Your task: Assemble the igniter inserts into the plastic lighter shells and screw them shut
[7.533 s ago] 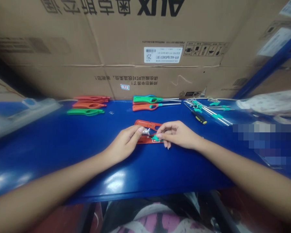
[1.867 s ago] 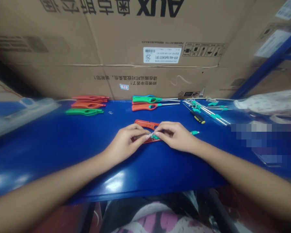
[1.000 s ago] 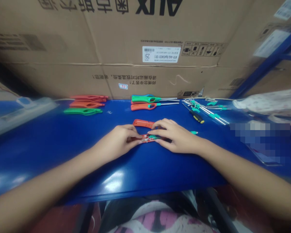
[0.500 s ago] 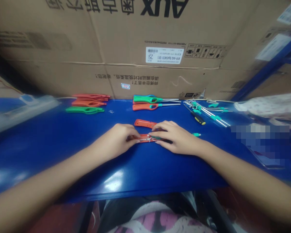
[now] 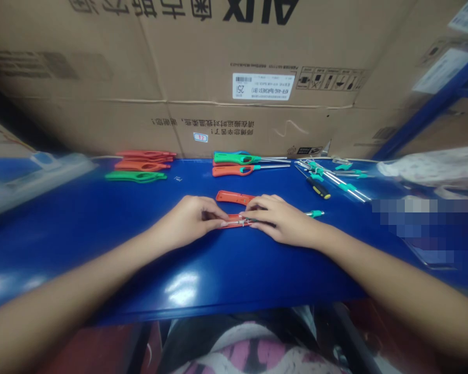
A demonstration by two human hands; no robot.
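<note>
My left hand (image 5: 185, 223) and my right hand (image 5: 283, 221) meet over an orange plastic lighter shell (image 5: 231, 222) lying on the blue table (image 5: 101, 228). Both hands have their fingers closed on it, pressing small metal and teal parts into the shell. A second orange shell half (image 5: 234, 197) lies just behind my fingers. A teal-tipped rod (image 5: 315, 213) sticks out past my right hand.
Orange and green shells (image 5: 140, 166) are stacked at the back left. Assembled green and orange lighters (image 5: 245, 164) lie at the back middle. A black-and-yellow screwdriver (image 5: 315, 185) and teal-tipped metal rods (image 5: 343, 179) lie at the back right. Large cardboard boxes (image 5: 218, 78) wall off the back.
Since 7.5 s ago my hands have lowered the small parts onto the orange shell and closed in on it. Over the last second they barely moved.
</note>
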